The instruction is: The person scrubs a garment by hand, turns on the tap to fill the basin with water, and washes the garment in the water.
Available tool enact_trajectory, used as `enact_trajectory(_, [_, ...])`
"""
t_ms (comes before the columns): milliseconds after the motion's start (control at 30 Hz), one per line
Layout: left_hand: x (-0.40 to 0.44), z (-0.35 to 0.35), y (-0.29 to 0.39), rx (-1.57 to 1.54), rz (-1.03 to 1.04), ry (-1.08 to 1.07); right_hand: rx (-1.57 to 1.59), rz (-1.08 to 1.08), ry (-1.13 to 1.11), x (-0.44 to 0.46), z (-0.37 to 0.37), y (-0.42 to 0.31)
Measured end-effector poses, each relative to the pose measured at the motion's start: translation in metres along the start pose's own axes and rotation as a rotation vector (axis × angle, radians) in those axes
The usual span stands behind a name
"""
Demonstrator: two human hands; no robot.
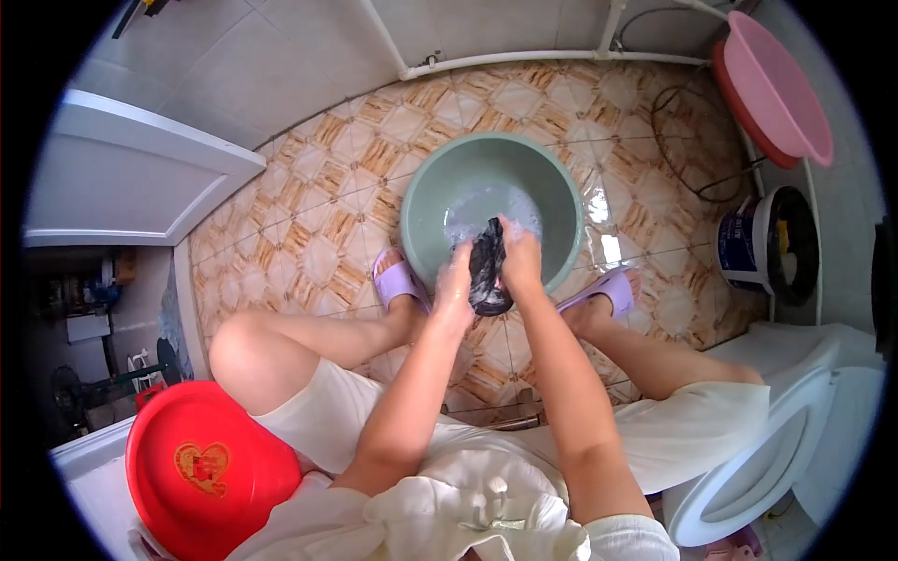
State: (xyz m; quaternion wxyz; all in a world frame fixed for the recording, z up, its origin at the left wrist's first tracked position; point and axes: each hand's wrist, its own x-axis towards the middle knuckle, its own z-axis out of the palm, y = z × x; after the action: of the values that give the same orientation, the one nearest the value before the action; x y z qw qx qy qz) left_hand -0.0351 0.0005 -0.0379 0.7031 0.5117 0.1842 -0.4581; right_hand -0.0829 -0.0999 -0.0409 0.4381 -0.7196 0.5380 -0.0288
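Note:
A green basin (pixel 426 192) with soapy water in its bottom stands on the tiled floor between my feet. Over its near rim I hold a wet black cloth (pixel 486 271) with suds on it. My left hand (pixel 456 285) grips the cloth's left side, and my right hand (pixel 519 257) is closed on its right side. Foam clings to both hands. The cloth is bunched, so its shape cannot be made out.
A red basin (pixel 206 477) is at the lower left, below an open white door (pixel 122 178). On the right are a toilet (pixel 748 467), a bucket (pixel 748 248), a hanging pink basin (pixel 772 84) and a hose (pixel 659 140). Pipes run along the far wall.

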Motion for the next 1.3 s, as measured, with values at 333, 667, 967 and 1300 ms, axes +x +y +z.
enact_trajectory(333, [-0.004,0.004,0.018,-0.337,0.017,-0.162,0.476,-0.467,-0.007,-0.052,0.005,-0.02])
enact_trajectory(667, [0.027,-0.03,0.0,-0.442,-0.241,-0.279,0.741,-0.056,0.216,-0.002,0.033,0.047])
enact_trajectory(967, [0.033,-0.032,0.008,-0.413,-0.225,-0.173,1.262,0.05,-0.445,0.01,0.007,0.025])
enact_trajectory(1300, [0.039,-0.033,-0.011,-0.417,-0.164,-0.227,0.205,-0.497,0.215,-0.039,0.03,-0.017])
